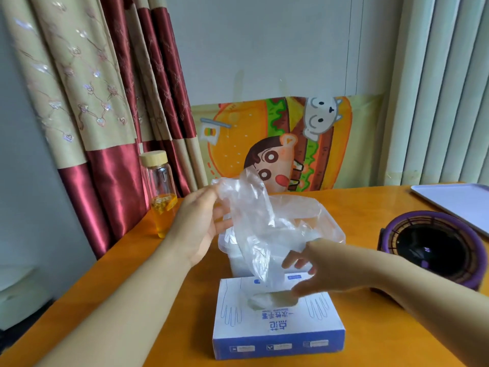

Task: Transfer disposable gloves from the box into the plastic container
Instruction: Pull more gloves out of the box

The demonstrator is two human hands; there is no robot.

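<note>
The glove (259,221) is thin, clear plastic film, glossy and creased. The box (277,332) is printed cardboard, white and blue, with a smooth matt finish. The container (340,234) is translucent plastic with a frosted look. The table (383,327) has a smooth orange top with a low sheen. The bottle (161,186) is clear glass; its lid (154,157) looks like pale matt wood. The curtain (105,128) is cloth in 2 finishes: beige panels with shiny stitched motifs, and glossy dark red satin bands.
</note>
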